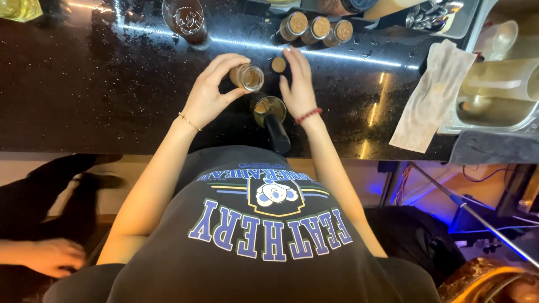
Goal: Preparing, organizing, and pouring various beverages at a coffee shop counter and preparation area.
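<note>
My left hand [206, 95] has its fingers [227, 60] curled around a small open glass jar [247, 77], thumb on the near side, the rest arched over the far side, so the jar is gripped tilted with its mouth turned toward me, just above the black speckled worktop [84, 84]. My right hand [298, 84] is spread flat and upright, fingers [296, 56] straight and close together, not clenched on anything that I can make out; its fingertips rest against a small dark jar with a cork lid [278, 64] standing just beside the held jar. Whether that hand actually grips the corked jar I cannot tell.

Between my wrists, near the worktop edge, lies a metal-rimmed funnel-like cup with a black handle [270, 112] pointing back at me. Farther off stand three cork-topped jars [317, 28] in a row, and to their left a clear glass with a printed figure [186, 21]. A pale cloth [432, 95] is draped on the right, next to a steel sink [494, 106]. Another person's hand [53, 257] shows low on the left, well apart from mine.
</note>
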